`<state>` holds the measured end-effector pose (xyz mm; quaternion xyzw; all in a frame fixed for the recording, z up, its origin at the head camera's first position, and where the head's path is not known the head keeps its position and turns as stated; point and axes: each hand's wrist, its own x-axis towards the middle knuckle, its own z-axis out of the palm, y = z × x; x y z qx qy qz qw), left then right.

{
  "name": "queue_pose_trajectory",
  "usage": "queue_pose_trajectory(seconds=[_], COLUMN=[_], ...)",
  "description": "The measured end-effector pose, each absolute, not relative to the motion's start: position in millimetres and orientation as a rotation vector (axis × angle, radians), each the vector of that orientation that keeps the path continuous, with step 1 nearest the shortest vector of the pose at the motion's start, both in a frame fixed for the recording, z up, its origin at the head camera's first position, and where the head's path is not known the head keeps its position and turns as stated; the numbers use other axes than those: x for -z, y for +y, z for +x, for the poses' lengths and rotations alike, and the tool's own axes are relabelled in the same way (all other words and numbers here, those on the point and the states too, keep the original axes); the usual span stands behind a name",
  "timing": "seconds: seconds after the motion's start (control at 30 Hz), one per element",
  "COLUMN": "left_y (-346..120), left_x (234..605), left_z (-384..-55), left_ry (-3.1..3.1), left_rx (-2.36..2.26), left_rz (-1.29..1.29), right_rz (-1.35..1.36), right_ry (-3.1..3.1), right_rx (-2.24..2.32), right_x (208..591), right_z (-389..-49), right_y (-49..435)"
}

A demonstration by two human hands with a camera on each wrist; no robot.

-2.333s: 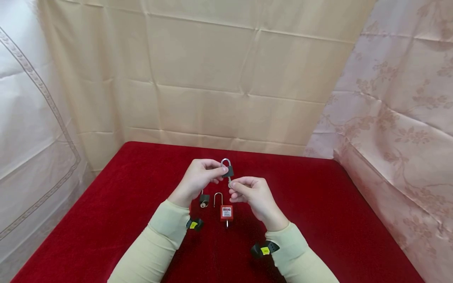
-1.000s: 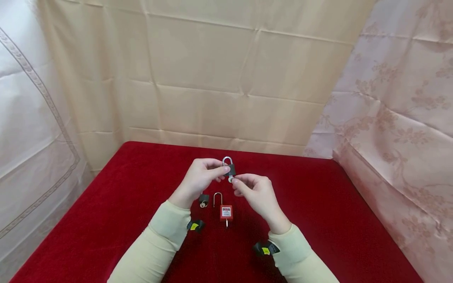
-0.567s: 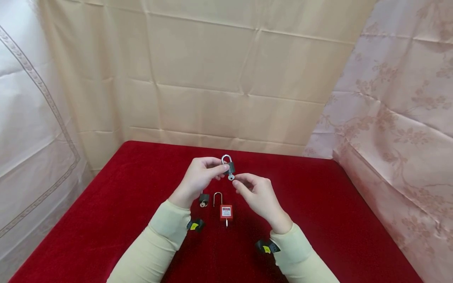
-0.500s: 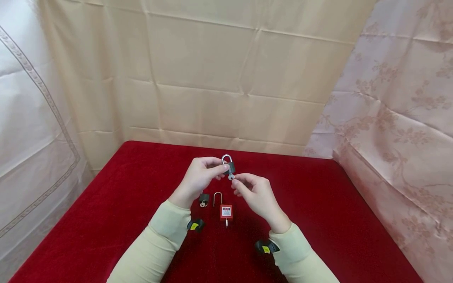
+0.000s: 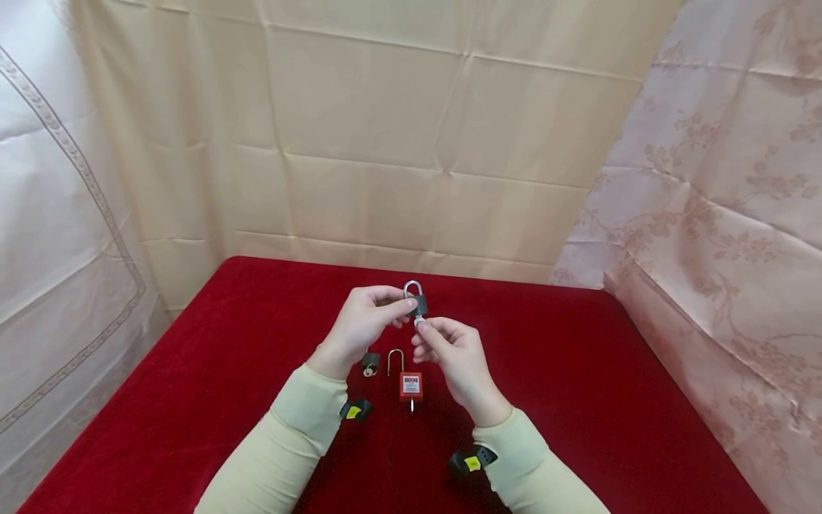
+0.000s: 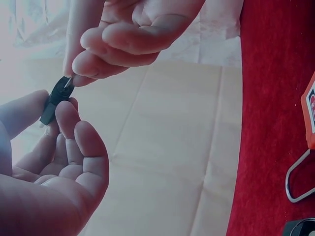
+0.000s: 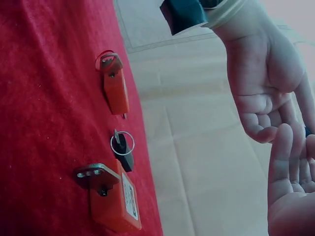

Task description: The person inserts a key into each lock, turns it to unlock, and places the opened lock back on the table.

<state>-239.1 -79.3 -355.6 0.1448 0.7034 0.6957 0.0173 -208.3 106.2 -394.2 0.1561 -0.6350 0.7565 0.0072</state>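
Note:
Above the red table, my left hand (image 5: 358, 325) pinches a small black padlock (image 5: 420, 305) between thumb and fingers, its silver shackle pointing away from me. A silver key (image 5: 419, 318) sits at the padlock's bottom face, where the keyhole is. My right hand (image 5: 457, 357) pinches the key's head, the thumb covering most of it. From the left wrist view, the padlock (image 6: 58, 98) appears edge-on with the key's shaft against its underside. Only a sliver of the padlock shows in the right wrist view, behind the fingers.
On the red cloth (image 5: 546, 371) lie a red padlock (image 5: 411, 386) with its shackle swung open and a black padlock (image 5: 370, 360) with a ringed key. A second red padlock (image 7: 116, 92) shows in the right wrist view. Draped fabric (image 5: 411, 143) encloses the table.
Half a second ago the key's head was plainly visible beside my right fingertips. My right hand has since turned and shifted left, and its thumb now covers the head. The left hand stays nearly still.

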Motion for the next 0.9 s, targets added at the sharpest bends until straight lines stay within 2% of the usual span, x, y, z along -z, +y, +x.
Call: queue_pose_trajectory(seconds=[0.6,0.9], left_y=[-76.1,-76.4], left_x=[360.8,361.1], left_z=[-241.3,-241.3], left_ry=[2.115,2.128], left_rx=[-2.213,-2.214], left_rz=[0.45,0.468], right_rz=[0.501,0.503], right_ry=[-1.951,-1.884], right_rx=[-2.287,-2.404], right_x=[397.8,398.5], right_z=[-208.2,-207.5], right_y=[103.5,103.0])
